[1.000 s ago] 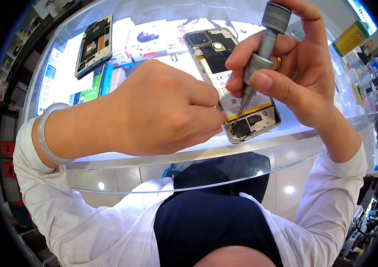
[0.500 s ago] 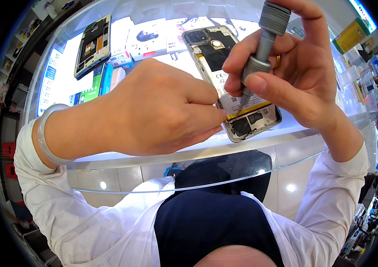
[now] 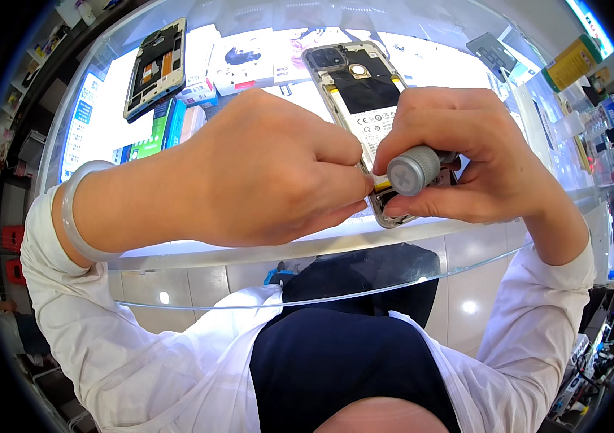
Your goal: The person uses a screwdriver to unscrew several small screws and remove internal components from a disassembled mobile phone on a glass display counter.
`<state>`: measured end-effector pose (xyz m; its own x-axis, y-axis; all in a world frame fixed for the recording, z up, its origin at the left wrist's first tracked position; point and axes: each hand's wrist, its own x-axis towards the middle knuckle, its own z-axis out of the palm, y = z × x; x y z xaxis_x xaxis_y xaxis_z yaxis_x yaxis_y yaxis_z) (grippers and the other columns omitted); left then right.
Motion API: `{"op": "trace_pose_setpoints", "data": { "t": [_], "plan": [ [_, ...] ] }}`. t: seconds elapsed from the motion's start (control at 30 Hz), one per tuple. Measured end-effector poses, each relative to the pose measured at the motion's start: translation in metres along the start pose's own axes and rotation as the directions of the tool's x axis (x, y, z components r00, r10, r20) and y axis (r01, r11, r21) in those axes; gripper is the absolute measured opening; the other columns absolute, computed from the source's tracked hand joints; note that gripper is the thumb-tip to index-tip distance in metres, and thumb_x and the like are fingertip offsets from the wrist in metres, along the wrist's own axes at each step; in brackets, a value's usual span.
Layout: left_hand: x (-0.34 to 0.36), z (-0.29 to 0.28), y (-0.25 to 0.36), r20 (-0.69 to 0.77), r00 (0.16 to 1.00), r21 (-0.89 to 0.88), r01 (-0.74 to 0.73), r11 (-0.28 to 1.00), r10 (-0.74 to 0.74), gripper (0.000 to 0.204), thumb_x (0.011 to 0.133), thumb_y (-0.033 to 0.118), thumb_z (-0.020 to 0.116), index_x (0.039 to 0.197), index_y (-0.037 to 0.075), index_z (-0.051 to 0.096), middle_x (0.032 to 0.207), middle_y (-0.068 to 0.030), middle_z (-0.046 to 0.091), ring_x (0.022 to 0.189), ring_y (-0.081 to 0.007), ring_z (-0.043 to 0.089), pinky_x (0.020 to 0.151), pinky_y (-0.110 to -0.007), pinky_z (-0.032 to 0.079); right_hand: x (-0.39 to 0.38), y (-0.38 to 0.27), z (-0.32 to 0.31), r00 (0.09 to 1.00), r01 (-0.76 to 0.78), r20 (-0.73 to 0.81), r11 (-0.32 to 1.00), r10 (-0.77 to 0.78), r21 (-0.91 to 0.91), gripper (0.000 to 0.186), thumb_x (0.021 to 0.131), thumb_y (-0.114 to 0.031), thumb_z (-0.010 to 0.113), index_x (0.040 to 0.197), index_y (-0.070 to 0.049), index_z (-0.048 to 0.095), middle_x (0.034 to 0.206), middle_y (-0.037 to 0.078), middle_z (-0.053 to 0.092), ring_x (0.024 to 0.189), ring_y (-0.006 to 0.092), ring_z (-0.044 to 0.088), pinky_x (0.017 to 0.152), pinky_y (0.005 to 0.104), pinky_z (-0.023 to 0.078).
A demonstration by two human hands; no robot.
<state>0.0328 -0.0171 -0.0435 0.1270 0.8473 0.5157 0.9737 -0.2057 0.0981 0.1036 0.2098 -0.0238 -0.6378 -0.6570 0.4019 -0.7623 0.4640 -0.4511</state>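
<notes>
An opened smartphone [image 3: 368, 90] lies with its bare back up, showing the camera block, a black sheet and a white-labelled battery. At its lower left edge my left hand [image 3: 271, 173] is closed, with thumb and fingers pressed together on the phone's side; the fingertips are mostly hidden. My right hand [image 3: 473, 159] grips a grey screwdriver [image 3: 409, 173] with a knurled handle, its round cap turned toward me. That tool is over the phone's lower end, and the hand hides its tip along with much of the battery.
A second opened phone [image 3: 157, 68] lies at the far left. Beside it stand small boxes, among them a green and blue one [image 3: 162, 130]. A yellow container [image 3: 572, 61] and clear bottles [image 3: 610, 108] are at the right. The glass counter's edge [image 3: 307, 249] runs in front of me.
My right hand has tipped the screwdriver's cap down and toward me, from pointing away, and its fingers have closed lower over the phone. My left hand stays at the phone's edge.
</notes>
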Motion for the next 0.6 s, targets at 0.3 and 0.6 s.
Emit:
{"op": "trace_pose_setpoints", "data": {
  "t": [0.3,0.6],
  "plan": [
    [0.0003,-0.0028,0.0004,0.03,1.0,0.009,0.003,1.0,-0.003,0.017,0.07,0.01,0.08,0.071,0.007,0.064,0.058,-0.0023,0.04,0.044,-0.0177,0.047,0.038,-0.034,0.031,-0.0025,-0.0058,0.0042,0.99,-0.089,0.115,0.996,0.087,0.017,0.028,0.063,-0.001,0.075,0.089,-0.004,0.067,0.075,0.009,0.058,0.066,0.029,0.059,0.056,0.035,0.044],
    [-0.0007,0.0064,-0.0012,-0.051,0.999,0.023,-0.008,1.0,0.009,0.016,0.068,0.011,0.08,0.072,0.006,0.066,0.058,-0.0025,0.043,0.044,-0.017,0.048,0.039,-0.033,0.032,-0.0054,-0.01,0.0054,0.978,-0.027,0.2,0.989,0.057,-0.148,0.034,0.064,0.004,0.065,0.097,-0.002,0.059,0.082,0.012,0.053,0.067,0.0351,0.056,0.057,0.0412,0.044]
  ]
}}
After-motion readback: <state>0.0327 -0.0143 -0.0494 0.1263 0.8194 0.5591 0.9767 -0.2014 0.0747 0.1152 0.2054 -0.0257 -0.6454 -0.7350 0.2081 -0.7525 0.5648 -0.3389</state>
